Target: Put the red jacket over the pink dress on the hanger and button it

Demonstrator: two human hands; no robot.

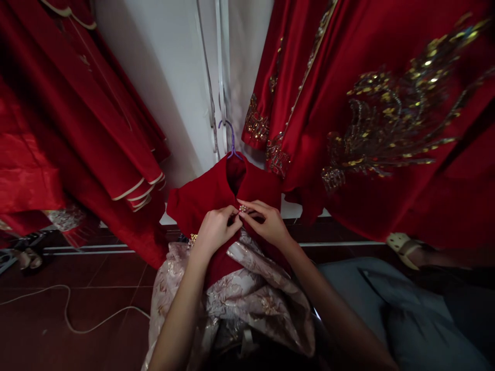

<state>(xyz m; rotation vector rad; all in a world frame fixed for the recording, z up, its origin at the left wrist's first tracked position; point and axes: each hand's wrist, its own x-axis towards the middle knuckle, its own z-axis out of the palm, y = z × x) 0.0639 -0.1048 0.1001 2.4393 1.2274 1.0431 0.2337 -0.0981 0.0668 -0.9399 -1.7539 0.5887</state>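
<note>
A red garment (193, 193) with a stand-up collar hangs in front of me on a purple hanger (232, 139). Just below the collar opening, my right hand (268, 221) pinches a small beaded ornament (243, 208), a brooch or fancy button, between thumb and fingers. My left hand (217, 226) is closed at the same spot, its fingertips gripping the front edge of the red cloth. Shiny pale brocade fabric (266, 304) with a floral pattern drapes from the garment's front, under my forearms. A gold ornament (193, 238) shows beside my left wrist.
The hanger hooks onto the handle of a white cabinet (170, 93). Red garments hang left (85, 103) and right, the right one with gold sequin embroidery (386, 118). A white cable (69, 309) crosses the floor. Another person's foot in a light clog (404, 250) is at right.
</note>
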